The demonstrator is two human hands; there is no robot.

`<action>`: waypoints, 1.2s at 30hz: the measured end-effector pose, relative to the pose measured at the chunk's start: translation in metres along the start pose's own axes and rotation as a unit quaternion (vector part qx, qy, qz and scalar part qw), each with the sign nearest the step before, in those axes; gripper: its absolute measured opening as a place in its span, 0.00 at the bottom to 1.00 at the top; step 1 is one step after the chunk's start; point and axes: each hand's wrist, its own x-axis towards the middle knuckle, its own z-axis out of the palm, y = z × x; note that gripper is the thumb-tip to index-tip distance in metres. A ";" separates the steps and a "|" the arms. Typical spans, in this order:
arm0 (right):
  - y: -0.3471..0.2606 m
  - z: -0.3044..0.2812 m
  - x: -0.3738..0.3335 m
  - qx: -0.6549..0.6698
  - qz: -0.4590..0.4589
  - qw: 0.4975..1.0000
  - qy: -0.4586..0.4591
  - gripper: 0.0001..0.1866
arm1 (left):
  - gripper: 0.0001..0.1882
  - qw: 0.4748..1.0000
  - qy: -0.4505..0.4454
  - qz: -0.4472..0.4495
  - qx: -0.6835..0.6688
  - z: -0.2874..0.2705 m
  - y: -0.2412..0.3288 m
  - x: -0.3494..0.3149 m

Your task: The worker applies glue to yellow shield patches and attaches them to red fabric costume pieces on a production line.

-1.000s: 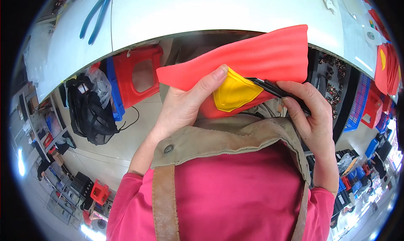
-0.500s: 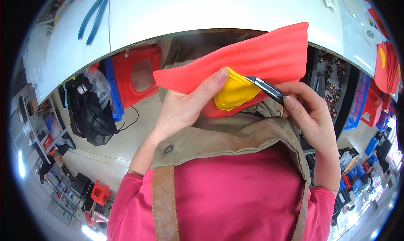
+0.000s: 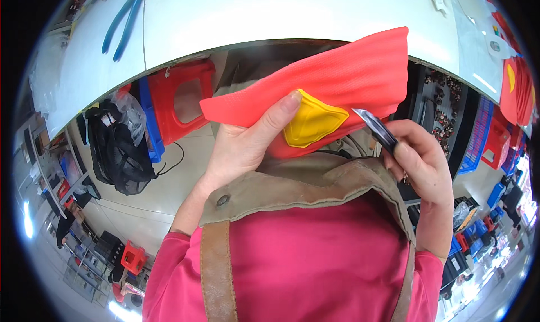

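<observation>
My left hand (image 3: 247, 139) is closed on a coral-red sheet of textured fabric (image 3: 349, 69), its thumb on top at the left edge of a yellow raised patch (image 3: 315, 122). The fingers under the sheet are hidden. In my right hand (image 3: 419, 159) is a utility knife (image 3: 377, 128) with a dark handle, pinched between thumb and fingers. Its blade points up and left, a little to the right of the patch and seemingly just clear of it. The sheet is held above my lap, in front of the table edge.
A white table (image 3: 236, 12) spans the far side, with blue-handled pliers (image 3: 125, 26) at its left. Beneath it at left are a red stool (image 3: 183, 100) and a black mesh bag (image 3: 121, 147). More red pieces (image 3: 517, 88) lie at the far right, above a blue crate (image 3: 477, 139).
My right hand has drawn the knife right and slightly down, away from the yellow patch, and the blade has turned to a steeper angle. The sheet has shifted slightly left.
</observation>
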 end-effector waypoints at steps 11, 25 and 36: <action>-0.019 0.004 -0.004 -0.279 -0.163 0.945 0.046 0.09 | 0.15 0.999 -0.001 -0.036 -0.039 0.001 0.000 0.005; -0.010 0.017 0.011 -0.469 -0.241 0.842 0.117 0.13 | 0.16 0.997 -0.008 -0.046 -0.055 0.001 -0.002 0.007; -0.006 0.023 0.012 -0.453 -0.274 0.838 0.136 0.12 | 0.16 0.999 -0.005 -0.039 -0.027 0.001 -0.001 0.006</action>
